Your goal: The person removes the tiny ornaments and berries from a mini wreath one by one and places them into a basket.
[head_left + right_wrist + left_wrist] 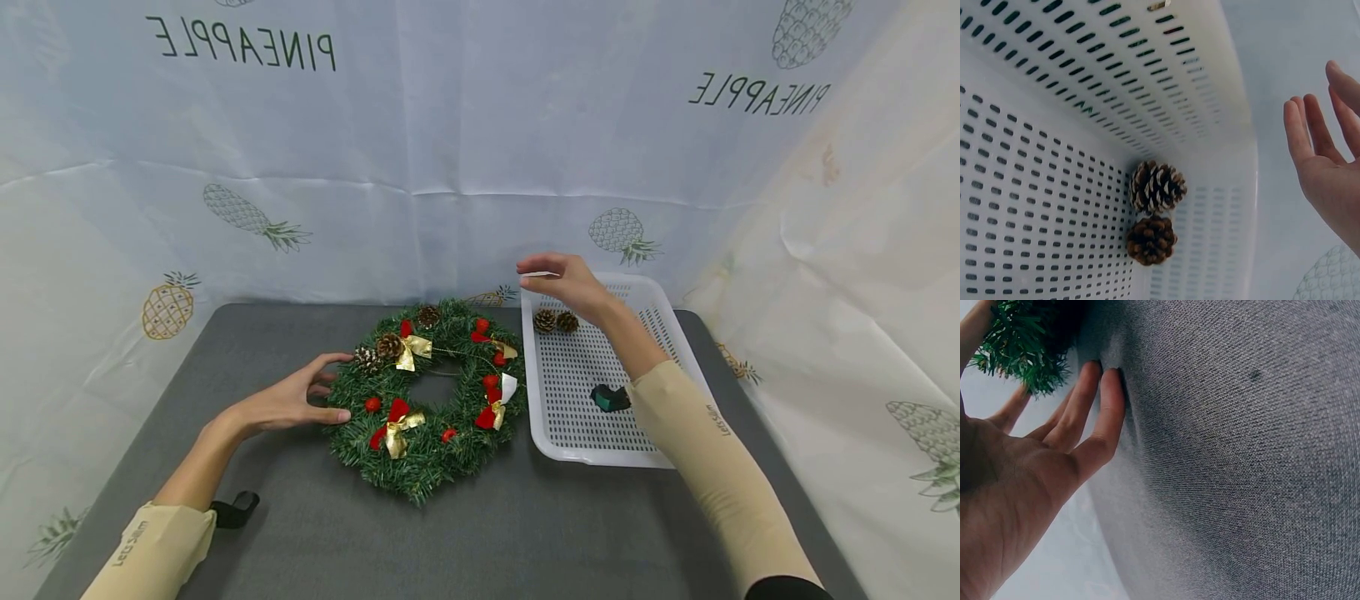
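sleeves (712, 467), hands (288, 400), wreath (427, 457), pinecones (545, 321) in basket (566, 375)

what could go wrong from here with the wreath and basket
The left hand, at the wreath's edge, might nudge it into the nearby basket. The right hand, around the basket's far rim, could knock it on the way back. The two pinecones, lying loose in the basket, might then roll.
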Demonstrator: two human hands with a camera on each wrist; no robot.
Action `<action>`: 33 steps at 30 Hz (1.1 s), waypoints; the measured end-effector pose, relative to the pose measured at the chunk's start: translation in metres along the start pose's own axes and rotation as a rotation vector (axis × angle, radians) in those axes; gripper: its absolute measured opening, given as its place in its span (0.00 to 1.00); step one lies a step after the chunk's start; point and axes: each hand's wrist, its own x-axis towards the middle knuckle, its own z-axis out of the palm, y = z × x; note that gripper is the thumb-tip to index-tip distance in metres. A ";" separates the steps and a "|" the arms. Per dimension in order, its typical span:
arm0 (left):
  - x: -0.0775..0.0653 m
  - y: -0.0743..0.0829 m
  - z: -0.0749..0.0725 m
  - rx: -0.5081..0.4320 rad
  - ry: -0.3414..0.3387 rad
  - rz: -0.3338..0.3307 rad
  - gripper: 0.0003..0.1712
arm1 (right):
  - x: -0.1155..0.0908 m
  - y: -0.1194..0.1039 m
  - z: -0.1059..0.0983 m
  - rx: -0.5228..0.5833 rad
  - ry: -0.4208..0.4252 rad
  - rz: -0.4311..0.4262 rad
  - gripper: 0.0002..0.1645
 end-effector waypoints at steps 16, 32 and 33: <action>0.000 0.000 0.000 -0.002 0.003 -0.004 0.56 | 0.008 -0.015 0.021 -0.009 -0.066 -0.075 0.27; 0.000 0.000 0.000 0.003 0.002 0.000 0.56 | 0.021 -0.028 0.046 -0.019 -0.123 -0.093 0.28; 0.000 0.000 0.000 0.003 0.002 0.001 0.56 | 0.022 -0.029 0.048 -0.020 -0.129 -0.093 0.29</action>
